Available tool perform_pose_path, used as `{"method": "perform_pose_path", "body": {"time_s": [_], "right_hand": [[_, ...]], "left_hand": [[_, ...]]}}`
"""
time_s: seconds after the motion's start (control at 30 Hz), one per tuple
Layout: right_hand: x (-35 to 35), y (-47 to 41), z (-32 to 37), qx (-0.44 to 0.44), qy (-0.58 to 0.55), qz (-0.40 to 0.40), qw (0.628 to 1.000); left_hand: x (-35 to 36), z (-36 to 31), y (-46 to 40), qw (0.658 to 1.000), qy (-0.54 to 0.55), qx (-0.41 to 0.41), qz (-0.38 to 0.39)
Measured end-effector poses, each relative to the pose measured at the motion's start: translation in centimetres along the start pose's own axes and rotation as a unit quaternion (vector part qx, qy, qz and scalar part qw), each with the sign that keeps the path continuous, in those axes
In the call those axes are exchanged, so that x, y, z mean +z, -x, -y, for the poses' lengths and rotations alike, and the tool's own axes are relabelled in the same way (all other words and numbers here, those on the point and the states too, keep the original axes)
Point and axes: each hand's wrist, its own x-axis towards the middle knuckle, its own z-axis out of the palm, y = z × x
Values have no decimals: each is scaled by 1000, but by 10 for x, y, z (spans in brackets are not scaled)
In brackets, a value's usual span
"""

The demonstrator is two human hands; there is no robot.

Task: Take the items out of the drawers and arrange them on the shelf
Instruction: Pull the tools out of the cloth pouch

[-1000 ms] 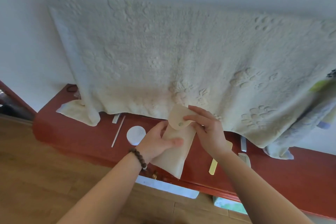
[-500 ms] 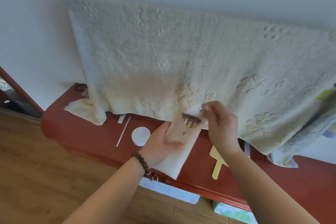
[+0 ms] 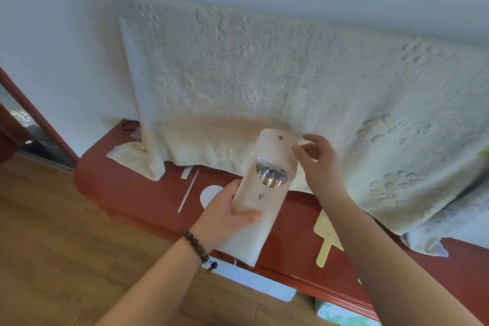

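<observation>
A long cream pouch (image 3: 260, 209) with snap buttons is held upright over the red shelf (image 3: 137, 190). Its flap stands open, and several metal tools with gold tips (image 3: 270, 177) show in the mouth. My left hand (image 3: 227, 216) grips the pouch around its middle, thumb across the front. My right hand (image 3: 316, 157) is at the pouch's upper right edge, fingers pinching the flap's side. The pouch's lower end hangs past the shelf's front edge.
A big cream towel (image 3: 264, 92) drapes against the wall and over the shelf's back. On the shelf lie a round white disc (image 3: 209, 193), a thin white stick (image 3: 188, 192), a yellow paddle-shaped item (image 3: 326, 239) and a black hair tie (image 3: 129, 126). A white box (image 3: 254, 282) sits below.
The pouch's flap, closed a second ago, has been lifted fully open by my right hand, exposing the tools. The view has shifted closer and to the left.
</observation>
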Motion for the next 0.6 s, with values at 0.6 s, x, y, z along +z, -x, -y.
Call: {"method": "perform_pose_path", "body": {"time_s": [0.6], "right_hand": [[27, -1, 12, -70, 12, 51, 996]], "left_hand": [[-21, 6, 13, 993, -76, -22, -92]]}}
